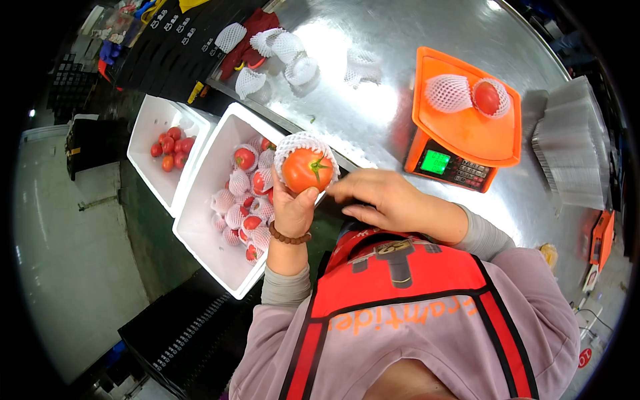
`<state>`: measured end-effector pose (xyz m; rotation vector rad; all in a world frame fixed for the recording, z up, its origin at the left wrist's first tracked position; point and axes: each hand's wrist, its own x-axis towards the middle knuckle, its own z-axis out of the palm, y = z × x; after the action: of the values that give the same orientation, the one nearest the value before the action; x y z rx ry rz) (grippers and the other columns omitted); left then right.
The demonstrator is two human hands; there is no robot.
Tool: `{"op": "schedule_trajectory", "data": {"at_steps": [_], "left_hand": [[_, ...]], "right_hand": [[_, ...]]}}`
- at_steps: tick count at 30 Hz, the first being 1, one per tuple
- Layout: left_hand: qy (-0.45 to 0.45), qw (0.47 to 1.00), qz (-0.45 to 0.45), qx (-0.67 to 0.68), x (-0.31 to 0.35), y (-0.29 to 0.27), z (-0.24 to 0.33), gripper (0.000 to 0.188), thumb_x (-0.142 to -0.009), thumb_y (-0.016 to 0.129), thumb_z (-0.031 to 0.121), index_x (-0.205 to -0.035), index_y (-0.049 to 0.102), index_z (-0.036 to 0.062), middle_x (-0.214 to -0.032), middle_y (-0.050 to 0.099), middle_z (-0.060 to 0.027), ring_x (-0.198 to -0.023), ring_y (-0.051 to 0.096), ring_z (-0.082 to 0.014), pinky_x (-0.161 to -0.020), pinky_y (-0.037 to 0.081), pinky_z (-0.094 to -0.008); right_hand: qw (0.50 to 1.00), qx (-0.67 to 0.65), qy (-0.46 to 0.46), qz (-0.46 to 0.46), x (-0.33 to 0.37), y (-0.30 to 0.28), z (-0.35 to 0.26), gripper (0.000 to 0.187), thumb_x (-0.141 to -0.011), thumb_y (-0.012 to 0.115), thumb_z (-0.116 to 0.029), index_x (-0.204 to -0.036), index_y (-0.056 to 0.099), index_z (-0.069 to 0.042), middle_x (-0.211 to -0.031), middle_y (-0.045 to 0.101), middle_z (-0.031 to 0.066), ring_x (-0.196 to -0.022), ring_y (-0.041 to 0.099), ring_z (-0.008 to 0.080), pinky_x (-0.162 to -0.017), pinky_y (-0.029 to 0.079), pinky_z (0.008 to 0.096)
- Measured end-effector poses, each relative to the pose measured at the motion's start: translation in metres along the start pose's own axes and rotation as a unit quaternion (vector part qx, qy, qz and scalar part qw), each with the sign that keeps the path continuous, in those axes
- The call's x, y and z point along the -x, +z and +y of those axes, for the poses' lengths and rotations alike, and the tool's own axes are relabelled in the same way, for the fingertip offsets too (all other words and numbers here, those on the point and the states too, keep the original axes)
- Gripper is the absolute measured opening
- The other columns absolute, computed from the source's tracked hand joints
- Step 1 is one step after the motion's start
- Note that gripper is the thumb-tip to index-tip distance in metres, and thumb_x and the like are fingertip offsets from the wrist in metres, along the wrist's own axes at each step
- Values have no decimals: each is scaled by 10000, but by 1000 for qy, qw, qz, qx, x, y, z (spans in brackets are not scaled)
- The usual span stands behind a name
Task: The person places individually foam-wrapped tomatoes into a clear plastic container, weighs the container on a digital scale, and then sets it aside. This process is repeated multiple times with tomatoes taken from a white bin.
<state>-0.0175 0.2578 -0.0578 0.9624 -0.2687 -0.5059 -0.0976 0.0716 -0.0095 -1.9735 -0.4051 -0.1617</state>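
A large red tomato [307,171] with a green stem rests in my left hand [292,212], which is closed round it from below. A white foam net sleeve [301,141] covers the tomato's far side. Close to the tomato's right side is my right hand [385,197], its fingers stretched toward it and the thumb apart. Whether those fingertips touch the fruit or sleeve, I cannot tell. Beneath and left of the tomato, a white foam box [200,230] holds several tomatoes in net sleeves [235,215].
Another white foam box [148,127] with bare tomatoes [175,148] stands farther left. On the metal table [373,40] are loose net sleeves [288,48], an orange scale [433,127] bearing a sleeved tomato [488,99], and stacked clear plastic trays [572,143]. Black crates [180,50] stand at the far left.
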Motion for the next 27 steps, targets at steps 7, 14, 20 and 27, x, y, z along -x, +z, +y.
{"op": "schedule_trajectory", "data": {"at_steps": [7,14,20,27], "left_hand": [[-60,995,-68,30,4,15,-5,765,-734,762,152,-1339,302,58,-1239,479,-117,-1119,528,-245,-942,464,-367],[-48,997,-37,40,8,34,-12,797,-711,776,180,-1331,294,46,-1241,478,-123,-1121,527,-242,-938,467,-361],[-41,997,-50,-48,5,31,-15,754,-731,736,137,-1334,292,53,-1236,481,-134,-1126,524,-264,-968,443,-402],[-2,969,-51,-241,4,51,-27,883,-679,774,60,-1352,204,5,-1205,485,-160,-1068,545,-222,-920,467,-356]], "right_hand": [[981,-10,-68,184,-12,10,21,299,-693,747,-128,-982,668,-135,-828,546,45,-779,534,248,-704,455,328],[928,45,65,363,-12,-6,43,74,-766,648,-39,-810,591,-20,-801,556,110,-769,543,272,-689,448,357],[988,36,-42,143,11,-31,3,316,-722,723,-17,-1029,646,-35,-971,602,89,-864,584,248,-758,476,330],[950,188,49,243,34,-19,10,199,-692,719,-97,-881,670,-58,-822,589,66,-770,566,265,-670,452,376]]}}
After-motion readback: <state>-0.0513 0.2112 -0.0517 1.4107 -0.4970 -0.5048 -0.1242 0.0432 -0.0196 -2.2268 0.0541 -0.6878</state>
